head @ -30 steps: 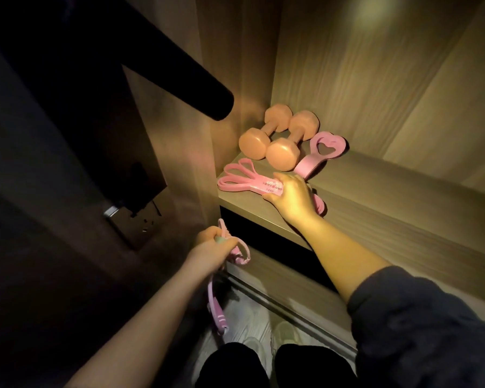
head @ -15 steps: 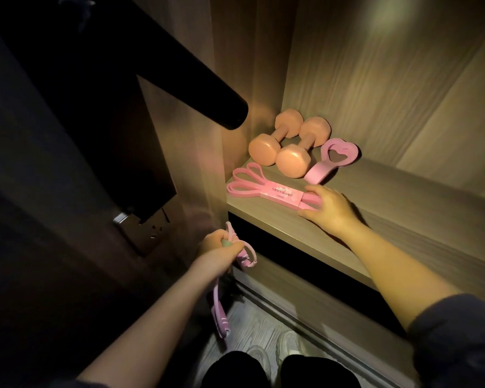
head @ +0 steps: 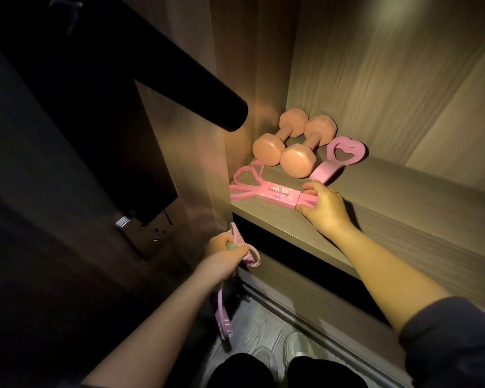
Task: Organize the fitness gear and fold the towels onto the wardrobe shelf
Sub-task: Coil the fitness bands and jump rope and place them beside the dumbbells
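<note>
Dim, warm light falls from above into the wardrobe; left side black, edges bowed by wide-angle distortion.

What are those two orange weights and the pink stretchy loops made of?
The dumbbells look coated in smooth matte rubber or vinyl: they have a soft sheen and no metal shows. The pink bands look like thin rubber or latex, lying flat and floppy. The sleeve around them seems to be printed card.
</note>
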A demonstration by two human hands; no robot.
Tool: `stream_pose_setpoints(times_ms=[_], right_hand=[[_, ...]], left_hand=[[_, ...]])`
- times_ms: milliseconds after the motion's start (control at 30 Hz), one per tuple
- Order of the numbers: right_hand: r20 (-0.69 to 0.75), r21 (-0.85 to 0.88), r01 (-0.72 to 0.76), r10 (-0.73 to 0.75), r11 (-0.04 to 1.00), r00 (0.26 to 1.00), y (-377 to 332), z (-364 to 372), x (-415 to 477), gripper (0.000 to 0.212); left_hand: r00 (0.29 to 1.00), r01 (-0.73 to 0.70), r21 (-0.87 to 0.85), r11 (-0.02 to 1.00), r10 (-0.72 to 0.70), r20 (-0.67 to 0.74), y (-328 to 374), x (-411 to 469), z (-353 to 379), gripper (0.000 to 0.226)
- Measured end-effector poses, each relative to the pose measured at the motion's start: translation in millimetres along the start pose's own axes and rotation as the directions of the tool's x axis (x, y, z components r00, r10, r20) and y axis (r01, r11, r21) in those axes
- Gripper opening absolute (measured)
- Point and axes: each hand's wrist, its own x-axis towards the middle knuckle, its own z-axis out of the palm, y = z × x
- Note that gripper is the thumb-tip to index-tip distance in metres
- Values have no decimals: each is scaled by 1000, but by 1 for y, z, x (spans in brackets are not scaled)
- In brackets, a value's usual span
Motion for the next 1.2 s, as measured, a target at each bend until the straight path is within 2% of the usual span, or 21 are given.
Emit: stream_pose_setpoints(times_ms=[200, 367, 467, 600, 700, 867, 1067, 1200], right_hand=[[-13, -95, 28, -30, 995, 999, 5, -1, -4, 52], [12, -166, 68, -67, 984, 998, 7, -4, -10, 55], [5, -148, 58, -58, 987, 998, 10, -6, -11, 55], [-1, -100, 38, -38, 994, 999, 13, -3, -8, 56], [15, -139, 42, -41, 989, 999, 12, -4, -6, 59], [54, -226, 21, -9, 974, 998, 10, -15, -20, 70], [-10, -58, 48, -49, 997, 999, -8, -36, -76, 56], [140, 60, 34, -42, 998, 989, -17, -47, -131, 55]], left_hand=[[999, 13, 33, 999, -15, 37, -2, 3, -1, 14], [999, 28, 12, 1000, -29, 32, -2, 1, 1, 25], [999, 9, 18, 1000, -10, 34, 1, -2, -1, 17], [999, -7, 7, 1000, 7, 32, 5, -6, -1, 22], [999, -35, 21, 999, 34, 38, 11, -10, -2, 15], [995, -96, 36, 995, 94, 44, 21, -22, -8, 17], [973, -195, 19, 981, 191, 130, 42, -57, -19, 21], [942, -253, -41, 967, 256, 217, 52, -94, -20, 24]])
